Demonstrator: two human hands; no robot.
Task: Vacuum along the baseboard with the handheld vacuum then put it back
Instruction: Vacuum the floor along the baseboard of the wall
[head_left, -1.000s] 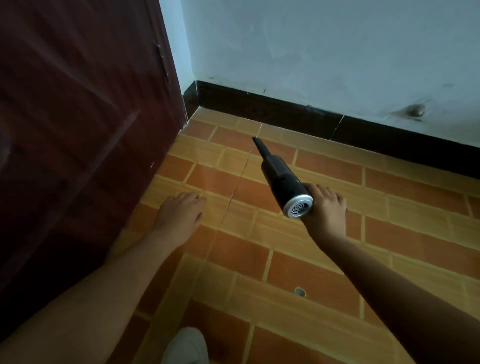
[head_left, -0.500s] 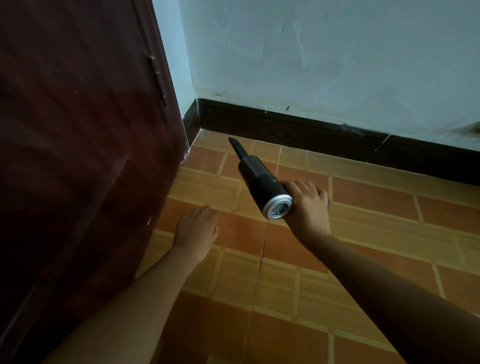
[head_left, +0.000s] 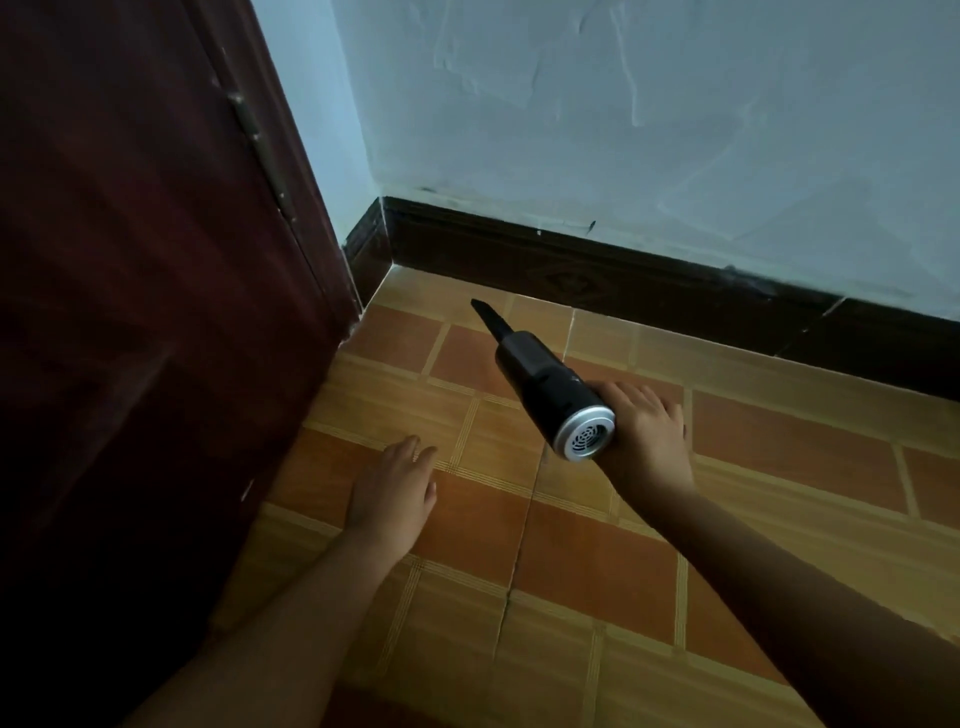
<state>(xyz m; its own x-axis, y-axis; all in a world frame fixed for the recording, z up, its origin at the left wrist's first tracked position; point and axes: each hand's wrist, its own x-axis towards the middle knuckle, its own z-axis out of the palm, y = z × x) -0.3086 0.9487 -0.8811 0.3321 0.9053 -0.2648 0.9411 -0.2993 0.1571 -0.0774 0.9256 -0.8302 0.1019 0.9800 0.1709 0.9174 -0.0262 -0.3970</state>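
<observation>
Gripping the handheld vacuum (head_left: 545, 387) in the right hand (head_left: 647, 434) (nozzle aiming toward the far baseboard (head_left: 597, 270)); left hand (head_left: 392, 491) hovering open, empty.

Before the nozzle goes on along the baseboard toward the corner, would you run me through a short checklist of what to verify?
1. Grip: right hand wrapped around the handheld vacuum: ok.
2. Aim: nozzle points toward the corner of the baseboard: ok.
3. Contact: nozzle tip against the baseboard: not ok, a strip of floor shows between them.
4. Left hand open and clear of the nozzle path: ok.
5. Door clear of the corner: cannot tell.
6. Motor running: cannot tell.
</observation>
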